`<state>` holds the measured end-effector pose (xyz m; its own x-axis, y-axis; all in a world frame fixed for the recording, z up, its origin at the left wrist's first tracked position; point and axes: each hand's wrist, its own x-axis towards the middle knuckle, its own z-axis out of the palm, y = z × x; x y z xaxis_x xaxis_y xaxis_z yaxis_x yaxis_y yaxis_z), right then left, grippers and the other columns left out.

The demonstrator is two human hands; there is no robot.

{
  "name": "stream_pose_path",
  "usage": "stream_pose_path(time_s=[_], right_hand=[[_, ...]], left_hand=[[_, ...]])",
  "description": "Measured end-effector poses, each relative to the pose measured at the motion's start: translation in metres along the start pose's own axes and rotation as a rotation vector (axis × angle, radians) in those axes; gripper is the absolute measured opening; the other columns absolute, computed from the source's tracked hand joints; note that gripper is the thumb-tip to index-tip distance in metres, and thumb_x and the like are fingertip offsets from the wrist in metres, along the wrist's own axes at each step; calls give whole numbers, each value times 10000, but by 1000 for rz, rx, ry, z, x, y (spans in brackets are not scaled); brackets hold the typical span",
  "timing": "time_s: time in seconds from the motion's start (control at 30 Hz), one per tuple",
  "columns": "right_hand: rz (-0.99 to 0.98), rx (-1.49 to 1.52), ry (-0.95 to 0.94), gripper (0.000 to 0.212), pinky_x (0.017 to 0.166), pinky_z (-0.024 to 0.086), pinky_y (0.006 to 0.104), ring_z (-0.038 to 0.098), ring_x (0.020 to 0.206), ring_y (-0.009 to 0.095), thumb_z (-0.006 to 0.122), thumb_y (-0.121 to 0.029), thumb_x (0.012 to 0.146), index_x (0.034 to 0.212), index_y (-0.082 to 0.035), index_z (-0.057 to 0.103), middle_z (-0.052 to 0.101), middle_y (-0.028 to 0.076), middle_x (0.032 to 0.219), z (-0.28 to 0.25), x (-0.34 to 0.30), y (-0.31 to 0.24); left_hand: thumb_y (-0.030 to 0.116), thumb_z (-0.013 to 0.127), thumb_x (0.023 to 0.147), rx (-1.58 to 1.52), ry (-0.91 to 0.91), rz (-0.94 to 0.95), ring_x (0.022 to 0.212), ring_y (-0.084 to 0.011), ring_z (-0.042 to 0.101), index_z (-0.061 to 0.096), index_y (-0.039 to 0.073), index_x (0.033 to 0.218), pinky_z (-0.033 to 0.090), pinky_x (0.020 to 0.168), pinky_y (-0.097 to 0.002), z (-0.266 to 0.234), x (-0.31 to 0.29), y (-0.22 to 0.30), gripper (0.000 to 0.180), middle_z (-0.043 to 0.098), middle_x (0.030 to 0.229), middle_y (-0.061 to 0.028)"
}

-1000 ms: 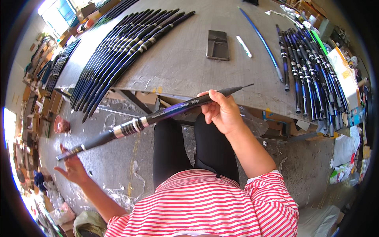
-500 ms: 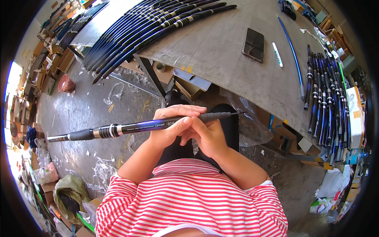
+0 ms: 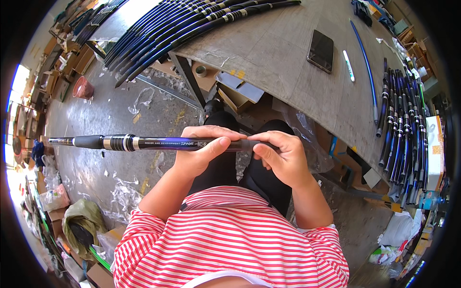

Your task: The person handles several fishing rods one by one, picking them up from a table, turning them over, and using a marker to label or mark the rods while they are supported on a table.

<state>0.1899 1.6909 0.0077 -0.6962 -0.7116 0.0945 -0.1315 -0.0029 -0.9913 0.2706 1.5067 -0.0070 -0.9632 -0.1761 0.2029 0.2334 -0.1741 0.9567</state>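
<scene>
A collapsed telescopic fishing rod [image 3: 161,143], dark with purple-blue gloss and silver rings near a black grip, lies almost level across my lap. My left hand [image 3: 201,150] is closed round it near its right end, thumb on the near side and fingers along the far side. At the black end section, my right hand [image 3: 287,157] pinches the rod between thumb and fingers. Whatever part of the tip lies beyond that is hidden by the right hand. The butt end points left over the floor.
A worktable [image 3: 269,53] stands ahead, bearing a row of rods [image 3: 192,24] at left and a bundle of rods [image 3: 403,125] at right. Between them lie a phone [image 3: 320,51], a white marker [image 3: 348,66] and a thin blue rod section [image 3: 366,72]. Plastic scraps [image 3: 126,197] litter the floor.
The rod has turned from a slant to nearly level. My right hand has moved right, from beside the left to the rod's end. The thin tip seen before is now out of sight.
</scene>
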Motion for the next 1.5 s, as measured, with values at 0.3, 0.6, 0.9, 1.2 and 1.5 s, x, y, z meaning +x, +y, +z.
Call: stream_pose_path(time_s=[0.3, 0.6, 0.9, 1.2, 1.5], right_hand=[[17, 226, 125, 194, 559, 481, 200, 578, 591, 101, 611, -115, 824, 929, 47, 591, 595, 60, 700, -24, -19, 27], [-189, 150, 151, 187, 674, 488, 211, 571, 829, 122, 646, 92, 703, 864, 12, 592, 580, 84, 900, -23, -16, 29], [-256, 98, 133, 212, 628, 436, 176, 554, 850, 111, 682, 52, 666, 852, -13, 602, 586, 83, 948, -25, -17, 32], [243, 270, -1, 249, 558, 404, 176, 522, 632, 54, 562, -240, 866, 896, 4, 605, 565, 10, 742, -3, -16, 43], [840, 962, -309, 408, 334, 156, 208, 200, 369, 59, 311, -344, 934, 633, -88, 417, 268, -46, 492, 77, -4, 77]], left_hand=[[88, 523, 827, -246, 109, -56, 706, -282, 630, 614, -80, 846, 514, 681, -362, -47, -14, 15, 192, 625, 818, -232], [90, 523, 834, -307, 115, -66, 715, -284, 635, 600, -82, 854, 525, 679, -362, -50, -19, 16, 189, 619, 827, -238], [88, 550, 819, -305, 78, -52, 735, -274, 628, 593, -78, 846, 519, 687, -354, -52, -20, 15, 173, 612, 849, -233], [95, 642, 738, -31, 25, -86, 749, -196, 567, 609, -17, 807, 424, 678, -276, -48, -20, 12, 136, 603, 881, -171], [265, 633, 802, 504, -56, -314, 501, -60, 534, 547, 34, 762, 401, 430, -212, -10, 50, 73, 249, 588, 583, -17]])
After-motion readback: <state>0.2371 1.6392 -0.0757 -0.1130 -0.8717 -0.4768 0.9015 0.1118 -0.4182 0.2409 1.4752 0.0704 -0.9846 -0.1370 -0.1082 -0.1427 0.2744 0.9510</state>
